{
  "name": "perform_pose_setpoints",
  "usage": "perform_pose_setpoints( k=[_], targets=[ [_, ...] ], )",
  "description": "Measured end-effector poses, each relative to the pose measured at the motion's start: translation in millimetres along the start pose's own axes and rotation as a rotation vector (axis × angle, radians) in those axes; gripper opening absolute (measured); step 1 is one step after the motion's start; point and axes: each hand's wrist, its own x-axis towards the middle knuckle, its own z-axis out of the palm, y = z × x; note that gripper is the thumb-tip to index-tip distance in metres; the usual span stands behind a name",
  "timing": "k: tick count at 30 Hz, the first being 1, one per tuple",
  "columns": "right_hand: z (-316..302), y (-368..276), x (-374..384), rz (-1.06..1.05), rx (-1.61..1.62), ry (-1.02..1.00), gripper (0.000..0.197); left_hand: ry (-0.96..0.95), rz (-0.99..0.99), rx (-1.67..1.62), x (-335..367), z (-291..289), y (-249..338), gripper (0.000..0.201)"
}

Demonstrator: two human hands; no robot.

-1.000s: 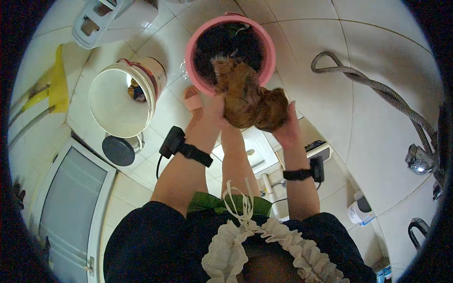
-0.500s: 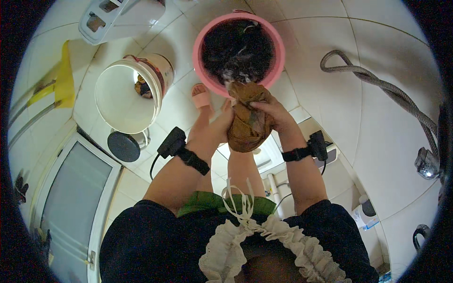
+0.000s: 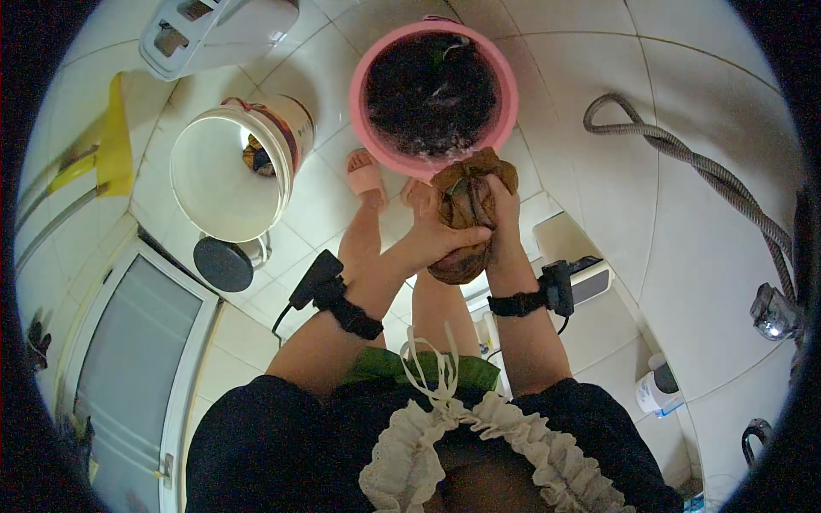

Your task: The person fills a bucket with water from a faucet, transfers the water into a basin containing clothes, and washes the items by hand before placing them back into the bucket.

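Note:
Between my two hands is a brown, wet-looking cloth [image 3: 466, 197], bunched and folded, just this side of a pink basin [image 3: 357, 111]. My left hand [image 3: 434, 239] grips it from the left, the thumb stretched across its front. My right hand [image 3: 506, 209] is wrapped round its right side. Dark water, or dark fabric under water, fills the basin, with a little foam along the near edge. The cloth's upper end overlaps the basin's near rim in view; whether they touch, I cannot tell.
A white bucket [image 3: 280, 192] lies tilted at left, some patterned cloth [image 3: 258, 157] inside. Behind it are a black round lid-like disc [image 3: 223, 264] and a grey plastic stool [image 3: 222, 38]. A metal shower hose [image 3: 697, 162] hangs at right. My feet in pink slippers [image 3: 365, 178] stand near the basin.
The brown cloth has been turned and gathered tighter, moving slightly right. My left hand has come across its front; my right hand has shifted to its upper right side.

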Motion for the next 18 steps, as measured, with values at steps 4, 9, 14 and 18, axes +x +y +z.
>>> perform_pose_setpoints(
  k=[4, 9, 14, 18],
  targets=[
    [-5.8, 8.9, 5.2, -0.066, 0.014, 0.099, 0.026, 0.031, -0.058, -0.278, 6.6, 4.8, -1.8, 0.076],
    [14.3, -7.8, -10.5, -0.133, 0.0, 0.059, 0.021, 0.097, -0.141, -0.502, 11.8, 0.5, -11.2, 0.071],
    [11.7, -3.7, -7.7, -0.199, 0.025, 0.062, 0.022, 0.069, -0.142, -0.432, 15.1, -2.2, -1.6, 0.067],
    [26.0, 3.5, -6.2, -0.06, -0.166, -0.023, 0.032, 0.127, -0.175, -0.396, 31.2, -11.6, -65.1, 0.061]
  ],
)
